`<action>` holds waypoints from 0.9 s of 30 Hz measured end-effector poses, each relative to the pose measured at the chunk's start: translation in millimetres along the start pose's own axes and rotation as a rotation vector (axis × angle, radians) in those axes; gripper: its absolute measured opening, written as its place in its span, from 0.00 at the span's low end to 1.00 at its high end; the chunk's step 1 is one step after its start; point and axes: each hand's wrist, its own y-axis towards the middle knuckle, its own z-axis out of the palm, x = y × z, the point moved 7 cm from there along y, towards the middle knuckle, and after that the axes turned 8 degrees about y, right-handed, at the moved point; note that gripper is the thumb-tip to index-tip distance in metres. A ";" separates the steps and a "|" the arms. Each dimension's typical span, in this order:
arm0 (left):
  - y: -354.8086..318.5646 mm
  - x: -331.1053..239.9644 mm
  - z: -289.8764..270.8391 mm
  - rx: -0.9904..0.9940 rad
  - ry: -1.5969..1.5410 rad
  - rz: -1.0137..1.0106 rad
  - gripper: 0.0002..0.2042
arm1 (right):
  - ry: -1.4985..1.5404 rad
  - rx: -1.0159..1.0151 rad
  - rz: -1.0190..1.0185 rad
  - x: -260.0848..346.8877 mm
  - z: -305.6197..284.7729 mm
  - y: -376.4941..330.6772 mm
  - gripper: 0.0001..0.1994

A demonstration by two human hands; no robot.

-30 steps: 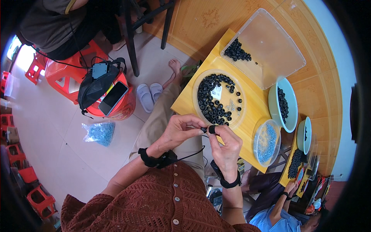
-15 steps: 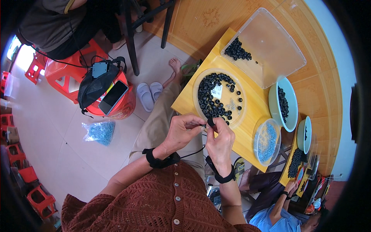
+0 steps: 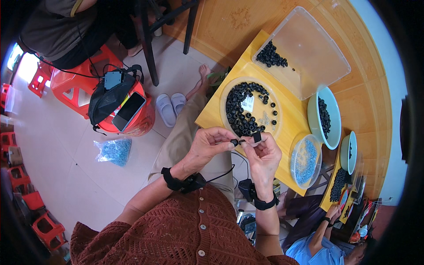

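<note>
My left hand (image 3: 207,146) pinches a small black round piece (image 3: 234,142) between thumb and fingertips, above my lap. Close beside it, my right hand (image 3: 264,154) is closed in a pinch, its fingertips almost at the piece. Something small and dark (image 3: 242,141) shows at those fingertips, too small to name. A black band (image 3: 257,137) wraps one finger of the right hand. Just beyond both hands, a clear round tray (image 3: 274,98) holds many more black round pieces (image 3: 242,90), some with visible holes, plus a white label and a few tiny silvery bits.
On the yellow table (image 3: 212,115) stand a clear box (image 3: 324,57) with black pieces, a pale green bowl (image 3: 338,123) and a clear tub (image 3: 319,170) of bluish bits. Left are a red bucket (image 3: 143,117) with a phone on top, slippers (image 3: 165,110) and a bag (image 3: 114,151). Co-workers sit nearby.
My right hand has shifted right and turned a little, so its fingertips have drawn back from the left hand. The black round piece in my left fingers now shows more clearly.
</note>
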 end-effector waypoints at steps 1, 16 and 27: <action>-0.2 -0.2 -0.2 -0.001 0.001 -0.001 0.09 | 0.001 0.000 0.001 1.1 0.3 -0.6 0.07; -1.7 1.6 -1.9 0.007 0.094 0.050 0.09 | -0.364 0.021 -0.183 12.5 11.9 -9.4 0.07; -6.4 7.6 -6.1 -0.166 0.272 0.035 0.09 | -0.442 0.012 -0.184 2.9 20.6 -5.1 0.07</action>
